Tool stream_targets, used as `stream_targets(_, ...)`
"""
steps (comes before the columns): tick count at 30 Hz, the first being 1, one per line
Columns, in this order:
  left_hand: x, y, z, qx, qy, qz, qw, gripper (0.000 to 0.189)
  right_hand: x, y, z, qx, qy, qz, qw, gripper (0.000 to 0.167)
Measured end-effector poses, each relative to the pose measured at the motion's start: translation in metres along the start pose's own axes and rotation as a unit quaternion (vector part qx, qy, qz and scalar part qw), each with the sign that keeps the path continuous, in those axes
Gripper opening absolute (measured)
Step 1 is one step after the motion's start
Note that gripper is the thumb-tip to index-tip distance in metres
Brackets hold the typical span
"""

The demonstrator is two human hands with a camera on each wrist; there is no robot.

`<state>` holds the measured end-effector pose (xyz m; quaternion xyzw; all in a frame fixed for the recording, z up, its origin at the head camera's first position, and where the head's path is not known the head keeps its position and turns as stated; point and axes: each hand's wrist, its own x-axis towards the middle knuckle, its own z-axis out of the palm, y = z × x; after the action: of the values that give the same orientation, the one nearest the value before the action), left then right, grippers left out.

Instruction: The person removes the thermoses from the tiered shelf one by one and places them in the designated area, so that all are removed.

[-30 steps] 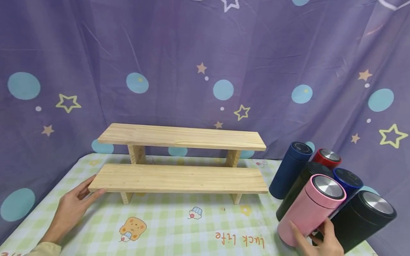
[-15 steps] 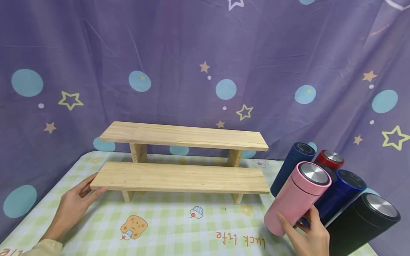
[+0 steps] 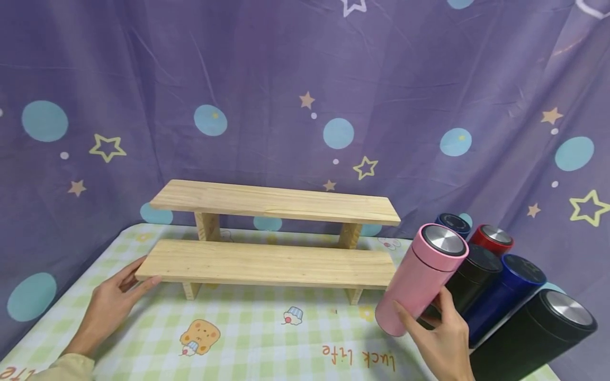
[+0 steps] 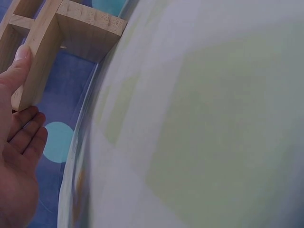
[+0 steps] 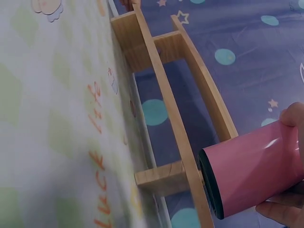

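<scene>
Right hand (image 3: 443,341), fingers curled, holds pink flask (image 3: 419,283) tilted; left hand (image 3: 108,307), fingers bent, grips end of wooden shelf (image 3: 271,263).

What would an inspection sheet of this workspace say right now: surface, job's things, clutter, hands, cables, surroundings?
Surface: cartoon-printed, green-and-white checked tablecloth.
Job's things: two-tier light-wood shelf, standing on the tablecloth; silver-topped pink cylindrical bottle, held above the cloth.
Clutter: cylindrical bottles grouped at the head view's right: dark blue bottle, red bottle, dark-topped black bottle, bright blue bottle, silver-topped black bottle.
Hands: left hand grips the left end of the shelf's lower board; right hand holds the pink bottle.
Cables: nothing seen.
Surroundings: purple fabric backdrop printed with dots and stars.
</scene>
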<state>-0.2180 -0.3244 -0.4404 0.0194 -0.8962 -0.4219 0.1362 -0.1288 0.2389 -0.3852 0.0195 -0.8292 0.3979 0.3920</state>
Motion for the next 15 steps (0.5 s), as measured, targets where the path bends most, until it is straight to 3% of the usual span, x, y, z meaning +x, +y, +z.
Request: stream_targets(15,0.001,-0.002,0.001,-0.003,0.003,0.001,1.0000,0.085,0.021,-0.011,0.030,0.060,-0.041,-0.073,0.9947,0.070)
